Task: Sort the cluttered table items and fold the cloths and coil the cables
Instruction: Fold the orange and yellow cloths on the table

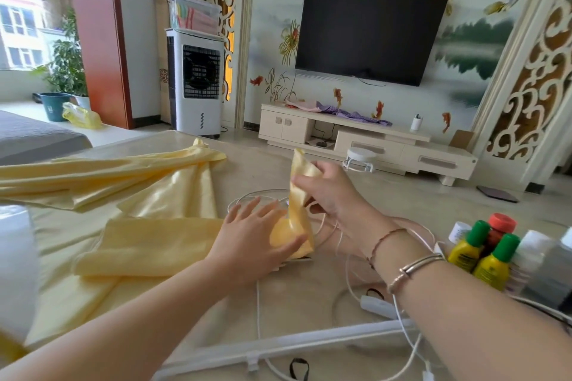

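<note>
Between both hands [328, 192]: yellow cloth [294, 226], seemingly pinched.

On the counter [309, 161], cloths [148, 244] cover the left half; cables [349, 275] loop across the middle toward the near edge; bottles [483, 252] stand clustered at the right edge.

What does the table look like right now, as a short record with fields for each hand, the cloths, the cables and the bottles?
left hand: open, flat on the small yellow cloth
right hand: pinches that cloth's raised end
large yellow cloth: spread loose on the left of the table, partly folded
white cables: uncoiled, tangled under both hands
bottles: upright, grouped at the right edge
</note>
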